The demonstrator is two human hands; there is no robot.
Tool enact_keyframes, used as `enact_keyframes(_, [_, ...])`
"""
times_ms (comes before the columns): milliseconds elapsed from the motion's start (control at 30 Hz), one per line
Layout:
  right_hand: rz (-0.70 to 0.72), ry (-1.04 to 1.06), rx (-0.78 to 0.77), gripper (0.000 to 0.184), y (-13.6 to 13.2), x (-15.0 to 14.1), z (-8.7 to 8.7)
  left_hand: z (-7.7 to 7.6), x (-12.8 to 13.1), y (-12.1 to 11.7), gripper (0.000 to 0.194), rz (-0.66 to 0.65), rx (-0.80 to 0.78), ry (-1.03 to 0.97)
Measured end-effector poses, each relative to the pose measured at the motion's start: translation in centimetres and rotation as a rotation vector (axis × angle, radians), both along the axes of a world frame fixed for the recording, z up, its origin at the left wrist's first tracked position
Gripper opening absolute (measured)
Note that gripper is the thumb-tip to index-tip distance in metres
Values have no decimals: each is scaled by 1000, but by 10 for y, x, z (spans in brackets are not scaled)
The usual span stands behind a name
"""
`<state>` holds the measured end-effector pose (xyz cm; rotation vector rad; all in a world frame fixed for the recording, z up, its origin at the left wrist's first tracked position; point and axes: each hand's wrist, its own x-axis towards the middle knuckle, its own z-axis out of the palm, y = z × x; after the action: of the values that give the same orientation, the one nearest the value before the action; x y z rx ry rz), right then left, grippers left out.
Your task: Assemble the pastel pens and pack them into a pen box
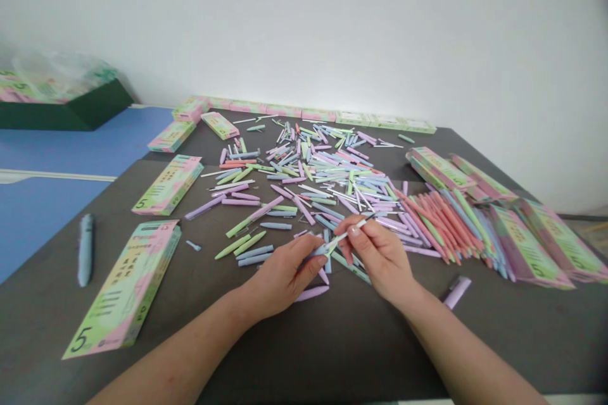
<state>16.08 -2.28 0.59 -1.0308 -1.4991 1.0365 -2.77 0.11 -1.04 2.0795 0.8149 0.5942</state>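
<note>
Presently I note: left hand (286, 273) pinching a blue pen barrel (322, 250), right hand (380, 258) pinching a white refill (338, 240), pen parts (276, 226) scattered on the dark table (323, 354).

On the near side of the pastel pen heap (308, 171), I see a left hand (289, 275) gripping a pale blue pen piece (319, 250) and a right hand (377, 253) pinching a slim white refill (337, 241), with cartons (126, 291) left of the heap, coral pens (437, 221) right of it and boxes (285, 109) lined up behind.
</note>
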Motion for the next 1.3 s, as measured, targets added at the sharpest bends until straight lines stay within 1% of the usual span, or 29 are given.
enact_keyframes(100, [67, -54, -30, 21, 1, -2, -3, -1, 1, 0, 24, -13, -22, -20])
enact_keyframes(200, [96, -66, -58, 24, 3, -2, -6, -1, 1, 0, 29, -25, -41, -31])
enact_keyframes(267, [102, -39, -82, 22, 4, -2, -8, 0, 2, 0, 28, -24, -50, -8])
enact_keyframes(333, [101, 32, -96, 21, 5, -2, -10, 0, 2, 0, 25, -16, -57, 24])
enact_keyframes(400, [72, 134, -93, 23, 6, -1, -11, 0, 2, 0, 25, -3, -60, 47])
enact_keyframes(500, [-23, 246, -68, 21, 7, 0, -11, -1, 3, 0, 23, 12, -61, 47])
enact_keyframes(567, [-82, 263, -53, 17, 8, 2, -11, -2, 3, 0, 22, 10, -64, 47])
enact_keyframes(667, [-124, 249, -56, 14, 10, 4, -10, -3, 4, -1, 21, 6, -63, 66])
enact_keyframes(800, [-106, 266, -84, 14, 11, 3, -10, -4, 4, -2, 21, 14, -64, 92])
enact_keyframes(1000, [-83, 275, -88, 15, 12, 2, -12, -4, 4, -2, 22, 23, -74, 115])
enact_keyframes(1300, [-79, 277, -126, 18, 14, 2, -11, 0, 4, -2, 25, 7, -98, -6])
